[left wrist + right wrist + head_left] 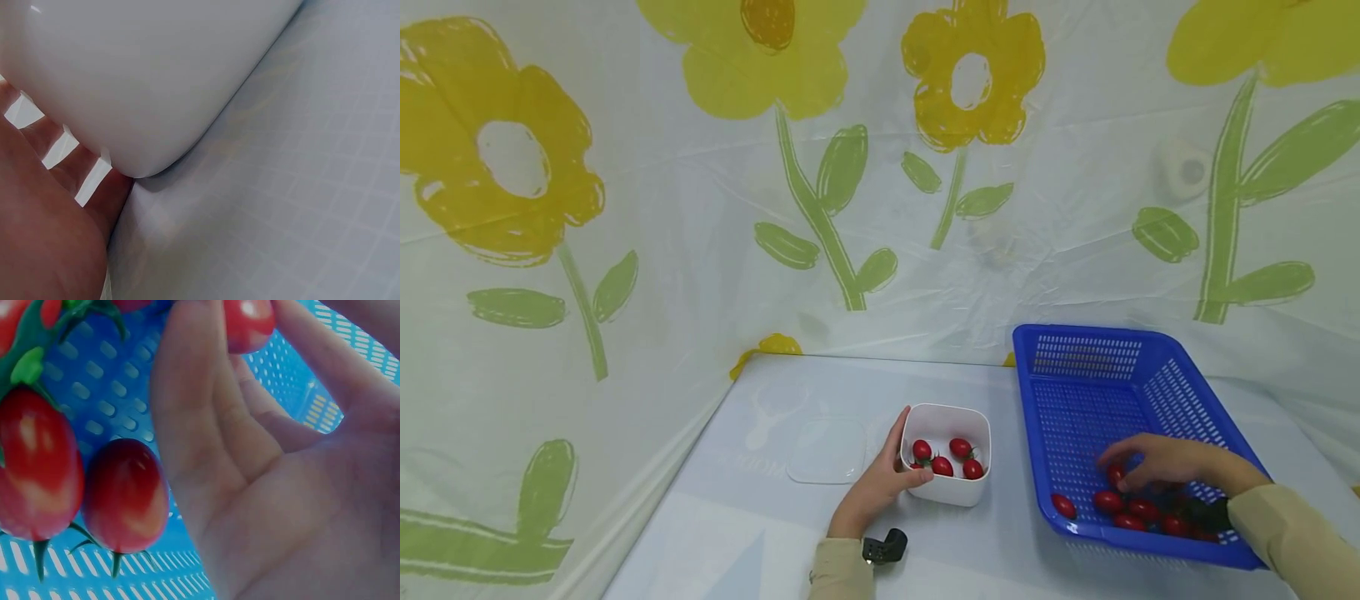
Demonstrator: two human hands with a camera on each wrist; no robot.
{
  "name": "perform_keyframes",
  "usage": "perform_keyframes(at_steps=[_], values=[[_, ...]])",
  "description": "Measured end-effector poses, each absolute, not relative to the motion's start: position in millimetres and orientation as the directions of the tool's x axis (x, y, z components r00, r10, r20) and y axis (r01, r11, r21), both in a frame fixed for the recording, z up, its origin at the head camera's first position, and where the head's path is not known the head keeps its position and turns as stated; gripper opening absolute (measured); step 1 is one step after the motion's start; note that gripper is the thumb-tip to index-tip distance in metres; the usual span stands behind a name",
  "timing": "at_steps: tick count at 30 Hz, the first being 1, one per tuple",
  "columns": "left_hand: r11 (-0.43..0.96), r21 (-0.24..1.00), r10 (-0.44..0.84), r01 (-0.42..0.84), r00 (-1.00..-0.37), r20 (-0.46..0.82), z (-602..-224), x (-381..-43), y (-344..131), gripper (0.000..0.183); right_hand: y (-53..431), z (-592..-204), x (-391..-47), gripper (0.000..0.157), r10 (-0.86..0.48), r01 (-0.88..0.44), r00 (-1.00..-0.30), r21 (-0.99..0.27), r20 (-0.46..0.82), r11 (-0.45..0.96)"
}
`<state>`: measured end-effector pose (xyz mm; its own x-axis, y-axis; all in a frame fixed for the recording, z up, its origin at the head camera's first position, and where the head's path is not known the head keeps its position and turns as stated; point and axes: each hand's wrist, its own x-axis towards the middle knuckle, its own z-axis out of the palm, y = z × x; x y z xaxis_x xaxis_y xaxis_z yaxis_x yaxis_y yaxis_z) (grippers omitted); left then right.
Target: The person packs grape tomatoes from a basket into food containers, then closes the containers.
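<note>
Glossy red oval tomato (1116, 475) sits pinched between the thumb and fingers of the right hand (1168, 462), inside a blue perforated plastic basket (1075, 417), toward its six-o'clock side, where further red tomatoes (1144, 510) lie clustered. At the basket's nine o'clock, the left hand (883, 479) grips a white rounded-square tub (947, 492) holding several tomatoes, its fingers slightly apart along the wall. A clear flat lid (827, 450) lies at the tub's nine o'clock on the pale tabletop (970, 554).
</note>
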<state>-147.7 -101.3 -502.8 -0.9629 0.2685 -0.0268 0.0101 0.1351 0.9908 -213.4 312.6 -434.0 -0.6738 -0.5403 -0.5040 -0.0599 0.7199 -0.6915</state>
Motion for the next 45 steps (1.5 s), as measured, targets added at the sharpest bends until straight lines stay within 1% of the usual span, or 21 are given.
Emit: perform_keyframes(at_steps=[6,12,20,25,31,37,45], values=[[0.131,0.991,0.269,0.01,-0.963,-0.026,-504,-149,-101,0.081,310,-436,-212,0.038,-0.517,-0.063,-0.673,-0.655,-0.529,0.753],[0.125,0.992,0.27,0.008,-0.963,-0.026,-506,-150,-100,0.081,307,-436,-211,0.035,-0.513,-0.123,-0.676,-0.604,-0.53,0.787],[0.122,0.993,0.268,0.012,-0.963,-0.022,-505,-150,-100,0.081,305,-433,-213,0.038,-0.557,-0.199,-0.691,-0.619,-0.461,0.76],[0.116,0.993,0.272,0.013,-0.962,-0.019,-504,-149,-100,0.082,306,-430,-214,0.04,-0.548,-0.183,-0.707,-0.633,-0.447,0.752],[0.118,0.993,0.271,0.013,-0.962,-0.02,-504,-149,-101,0.082,306,-419,-213,0.042,-0.581,-0.216,-0.718,-0.672,-0.383,0.709],[0.142,0.989,0.269,0.029,-0.963,-0.01,-503,-149,-101,0.082,301,-410,-210,0.048,-0.573,-0.226,-0.751,-0.687,-0.33,0.691],[0.137,0.99,0.27,0.032,-0.963,-0.006,-504,-148,-102,0.082,293,-402,-204,0.042,-0.579,-0.273,-0.788,-0.724,-0.209,0.634]])
